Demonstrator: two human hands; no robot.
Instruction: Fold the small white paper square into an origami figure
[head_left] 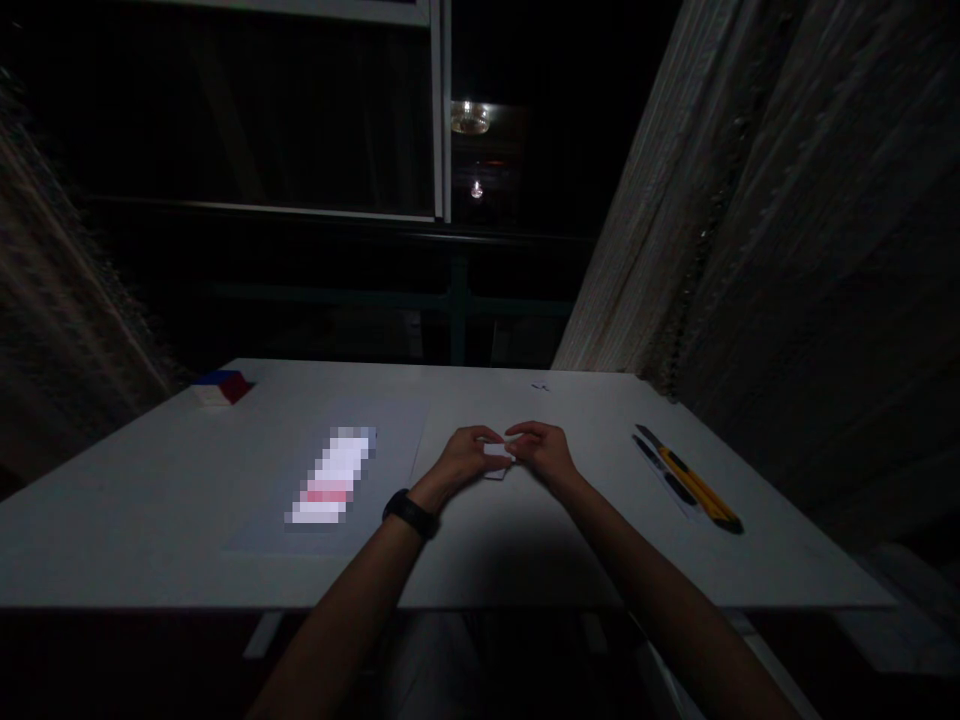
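Observation:
Over the middle of the white table (465, 560), both hands meet around a small folded piece of white paper (495, 473). My left hand (463, 460), with a black band on its wrist, grips the paper's left side between thumb and fingers. From the other side, my right hand (546, 450) pinches the paper's right edge with its fingertips. Fingers cover part of the paper, so its full shape is hidden.
On the left lie a large pale sheet (262, 520) and a bright, pixel-blurred phone-shaped screen (341, 470). A coloured cube (220, 388) sits at the far left corner. A yellow utility knife (701, 490) and a pen (664, 468) lie right. Small dark bits (540, 386) are at the back.

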